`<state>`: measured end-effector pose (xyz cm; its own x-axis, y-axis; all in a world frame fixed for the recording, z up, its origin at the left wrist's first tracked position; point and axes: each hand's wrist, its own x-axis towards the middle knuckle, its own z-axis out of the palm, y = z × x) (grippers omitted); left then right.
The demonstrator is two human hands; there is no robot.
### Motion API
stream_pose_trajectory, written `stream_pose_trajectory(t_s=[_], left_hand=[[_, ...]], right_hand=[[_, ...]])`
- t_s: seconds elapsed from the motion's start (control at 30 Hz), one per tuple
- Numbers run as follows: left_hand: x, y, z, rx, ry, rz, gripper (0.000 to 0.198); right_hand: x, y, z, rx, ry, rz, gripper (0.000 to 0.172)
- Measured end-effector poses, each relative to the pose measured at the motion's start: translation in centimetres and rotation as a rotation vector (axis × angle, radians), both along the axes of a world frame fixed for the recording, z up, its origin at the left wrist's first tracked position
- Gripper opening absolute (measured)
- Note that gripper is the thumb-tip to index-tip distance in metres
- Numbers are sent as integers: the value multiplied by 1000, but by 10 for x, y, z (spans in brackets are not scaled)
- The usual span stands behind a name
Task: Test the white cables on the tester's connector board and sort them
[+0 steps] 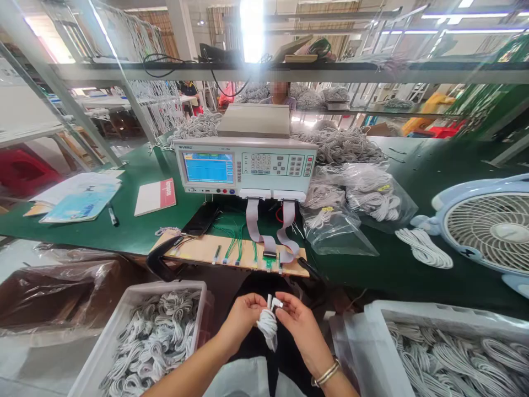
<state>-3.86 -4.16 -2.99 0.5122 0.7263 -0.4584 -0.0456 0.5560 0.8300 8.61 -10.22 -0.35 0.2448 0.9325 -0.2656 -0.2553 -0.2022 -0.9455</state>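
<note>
My left hand is mostly closed, thumb and fingertips pinching the side of a white cable bundle, while my right hand is loosely curled, its thumb and forefinger close together on the pale plug at the bundle's top. The bundle hangs over my lap, short of the near edge of the green tabletop, its thin, smooth cord wound into a tight, rounded coil. Just ahead, a flat wooden board lies along that edge, with thin green wires and small connectors on it; grey, flat ribbon cables bend down to it from the boxy, hard-cased tester, whose screen is lit blue. To the tester's right, clear, crinkled plastic bags hold more coils, and farther right stands a fan with a round, ribbed grille. Stiff-walled plastic bins full of looped cable flank me, the left bin and the right bin; my hands work in the space between them, apart from both rims and the board.
</note>
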Motion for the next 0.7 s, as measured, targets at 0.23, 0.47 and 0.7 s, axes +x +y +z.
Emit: stream_pose_trajectory(t_s=[0.23, 0.47, 0.7], left_hand=[[2, 2, 7, -49, -62, -90, 27], [0, 20, 19, 304, -61, -247, 35], [13, 23, 14, 252, -99, 27, 16]], right_hand=[[3, 5, -4, -6, -235, 113, 20], [10, 12, -12, 11, -380, 169, 21], [15, 24, -8, -44, -212, 2, 27]])
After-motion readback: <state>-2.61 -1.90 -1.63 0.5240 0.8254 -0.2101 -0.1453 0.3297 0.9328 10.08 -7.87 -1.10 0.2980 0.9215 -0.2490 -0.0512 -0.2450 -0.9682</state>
